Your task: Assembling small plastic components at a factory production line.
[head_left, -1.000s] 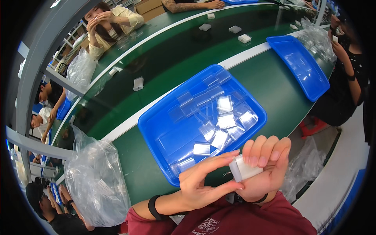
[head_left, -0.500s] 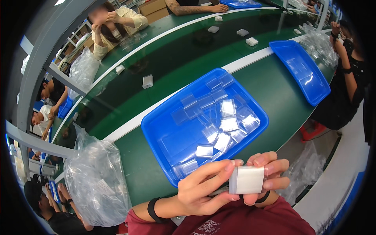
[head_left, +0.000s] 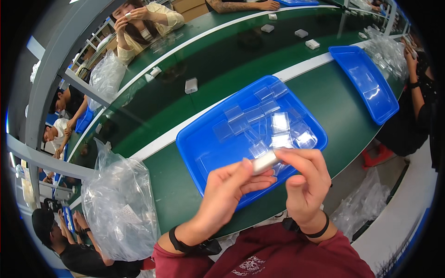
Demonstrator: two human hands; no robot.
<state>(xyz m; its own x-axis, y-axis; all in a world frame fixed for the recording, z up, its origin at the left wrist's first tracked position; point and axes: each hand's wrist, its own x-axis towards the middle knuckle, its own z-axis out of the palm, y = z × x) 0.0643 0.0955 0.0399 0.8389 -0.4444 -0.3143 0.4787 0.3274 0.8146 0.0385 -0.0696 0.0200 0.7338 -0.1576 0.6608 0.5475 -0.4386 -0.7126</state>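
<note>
Since the earlier frame, both hands have moved forward and the white block (head_left: 264, 163) has swung from beside the near rim of the blue tray (head_left: 191, 147) to above it, its narrow side now in view instead of its broad face. The left hand (head_left: 227, 190) pinches the block's left end, thumb on top and fingers curled beneath. The right hand (head_left: 308, 183) is partly open, with index fingertip at the block's other end and thumb well apart; whether it bears any grip, I cannot tell.

Clear pieces (head_left: 238, 124) lie loosely overlapped in the tray, which sits on the green counter (head_left: 169, 194). To its left stands a plastic bag (head_left: 118, 194); to its right, a second tray (head_left: 357, 76). Beyond, more blocks (head_left: 191, 85) rest spread along the belt (head_left: 222, 58).
</note>
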